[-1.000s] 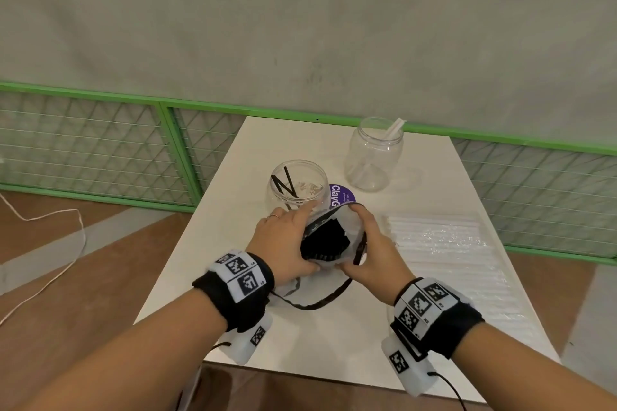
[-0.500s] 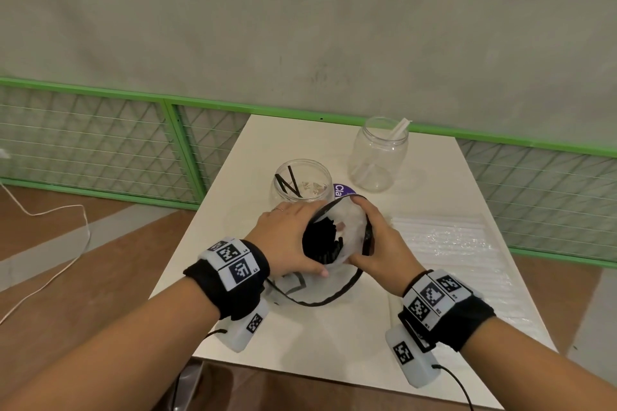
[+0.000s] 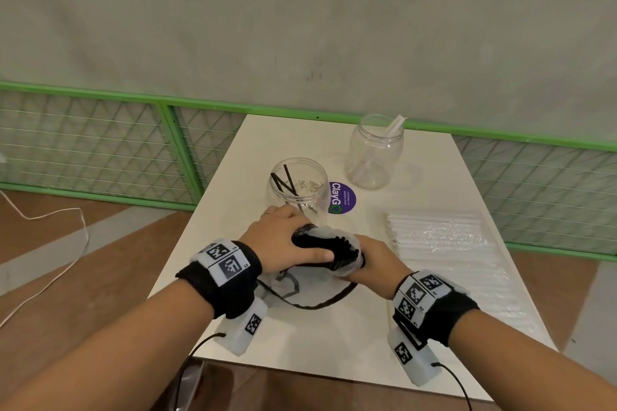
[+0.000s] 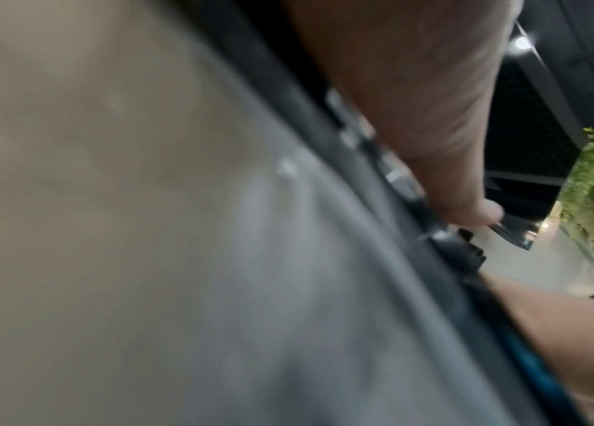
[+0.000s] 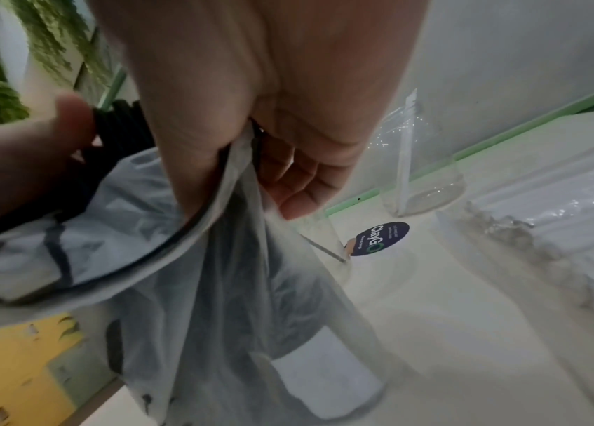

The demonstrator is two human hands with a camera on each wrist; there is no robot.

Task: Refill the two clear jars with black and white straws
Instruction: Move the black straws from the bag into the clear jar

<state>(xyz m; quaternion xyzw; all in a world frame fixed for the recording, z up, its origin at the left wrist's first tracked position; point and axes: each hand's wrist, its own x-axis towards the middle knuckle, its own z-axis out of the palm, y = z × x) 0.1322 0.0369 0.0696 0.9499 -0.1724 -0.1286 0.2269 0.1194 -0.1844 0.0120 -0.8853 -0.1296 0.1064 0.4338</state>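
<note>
My left hand (image 3: 283,243) grips a bundle of black straws (image 3: 337,252) that lies sideways, half inside a translucent plastic bag (image 3: 310,290). My right hand (image 3: 374,265) pinches the bag's rim (image 5: 229,173) between thumb and fingers, beside the straw ends (image 5: 124,121). Just beyond my hands stands a clear jar (image 3: 298,187) with a few black straws in it. Further back right, a second clear jar (image 3: 375,153) holds one white straw. The left wrist view is blurred and shows my thumb (image 4: 462,187) on the bag (image 4: 178,230).
A clear pack of white straws (image 3: 444,243) lies along the right side of the white table (image 3: 300,344). A purple round sticker (image 3: 342,197) sits between the jars. A green mesh fence (image 3: 100,143) runs behind the table, with brown floor on the left.
The bag's mouth, which faced up at me, has tipped over to the right. My left hand has closed round the black straws, and both hands have come slightly nearer to me.
</note>
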